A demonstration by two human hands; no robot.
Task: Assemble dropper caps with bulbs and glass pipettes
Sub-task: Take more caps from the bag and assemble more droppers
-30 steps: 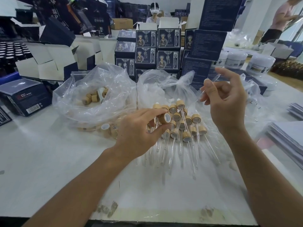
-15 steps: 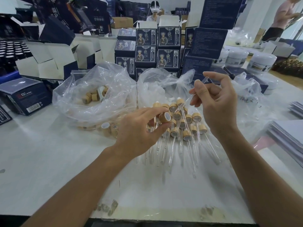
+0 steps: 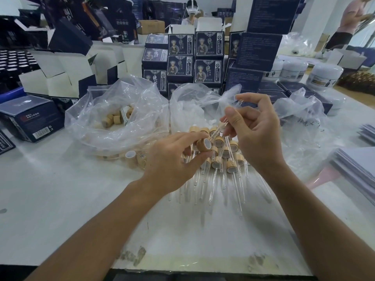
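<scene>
Lying by the worktop's far left edge is a crinkly clear bag (image 3: 113, 126) of round wooden caps. The left hand (image 3: 172, 159) pinches one wooden dropper cap (image 3: 204, 144). The right hand (image 3: 255, 132) pinches a thin glass pipette (image 3: 218, 128) pointing at it, above finished droppers (image 3: 225, 159) mid-worktop.

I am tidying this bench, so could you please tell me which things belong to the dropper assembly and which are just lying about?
In use:
left hand, wooden cap
right hand, glass pipette
finished droppers
bag of caps

Lying about:
printed boxes
white jars
stacked sheets
</scene>
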